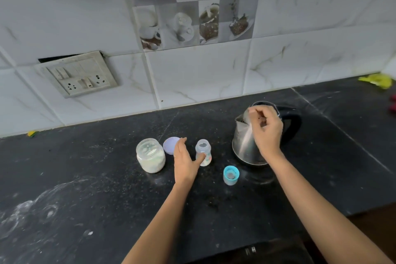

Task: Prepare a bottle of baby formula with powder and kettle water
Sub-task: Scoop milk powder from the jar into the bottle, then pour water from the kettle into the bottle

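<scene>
Bottle (uncapped) stands on black counter below marble tiles, left fingers spread, right fingers' hold unclear.

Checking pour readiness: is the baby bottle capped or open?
Open. The baby bottle stands upright with a bare mouth; its blue cap sits apart on the counter.

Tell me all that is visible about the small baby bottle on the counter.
The baby bottle is small, clear plastic with coloured prints, standing upright and uncapped on the black counter. White contents sit at its bottom. The left hand touches its side with the thumb. Its teal cap lies apart, nearer the camera.
</scene>
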`<state>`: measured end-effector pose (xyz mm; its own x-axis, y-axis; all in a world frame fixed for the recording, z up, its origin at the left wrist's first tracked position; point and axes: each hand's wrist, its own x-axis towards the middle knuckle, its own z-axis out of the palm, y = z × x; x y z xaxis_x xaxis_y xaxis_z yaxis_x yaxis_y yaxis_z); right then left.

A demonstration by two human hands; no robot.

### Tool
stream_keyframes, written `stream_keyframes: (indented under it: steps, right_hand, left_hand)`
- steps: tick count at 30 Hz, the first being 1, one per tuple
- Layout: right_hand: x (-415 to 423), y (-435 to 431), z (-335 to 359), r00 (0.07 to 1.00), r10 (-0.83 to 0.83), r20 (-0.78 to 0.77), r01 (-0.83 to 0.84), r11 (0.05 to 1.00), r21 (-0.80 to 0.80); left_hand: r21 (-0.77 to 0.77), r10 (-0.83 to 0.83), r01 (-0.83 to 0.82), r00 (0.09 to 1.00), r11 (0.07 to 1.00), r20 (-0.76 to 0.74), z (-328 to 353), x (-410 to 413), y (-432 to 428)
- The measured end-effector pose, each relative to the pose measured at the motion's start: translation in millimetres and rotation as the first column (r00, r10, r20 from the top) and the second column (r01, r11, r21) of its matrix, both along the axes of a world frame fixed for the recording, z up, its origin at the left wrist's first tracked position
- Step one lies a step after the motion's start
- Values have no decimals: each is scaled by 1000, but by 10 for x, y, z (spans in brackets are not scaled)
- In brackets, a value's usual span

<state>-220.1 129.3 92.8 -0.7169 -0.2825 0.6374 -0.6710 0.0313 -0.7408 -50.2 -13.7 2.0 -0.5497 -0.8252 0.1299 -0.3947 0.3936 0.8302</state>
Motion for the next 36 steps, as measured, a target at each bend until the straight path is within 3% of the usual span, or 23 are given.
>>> stream_keyframes:
  steps: [6, 13, 18, 23, 27, 36]
  right_hand:
    - [-626, 305, -192, 977, -187, -106, 191, 981, 24]
    - [-1089, 561, -295, 979, -167, -118, 185, 968, 169]
    - [-1244, 669, -264, 975, 14, 220, -63, 974, 219]
    - [-1423, 690, -234, 938, 126, 324, -194, 963, 188]
    - [-1508, 631, -304, 914, 144, 381, -194, 976, 95]
    - [-1258, 477, -92, 976, 99, 193, -128, 981, 147]
  left_hand:
    - [165, 86, -84, 996, 983, -4, -106, -232, 110]
    - [204, 68, -64, 998, 977, -13, -146, -366, 125]
    - [215, 61, -51, 997, 975, -37, -148, -378, 171]
    - [202, 59, -50, 998, 978, -37, -158, -400, 173]
    - [181, 32, -25, 999, 983, -35, -175, -407, 165]
    - [158, 12, -12, 1000, 987, 2, -183, -436, 151]
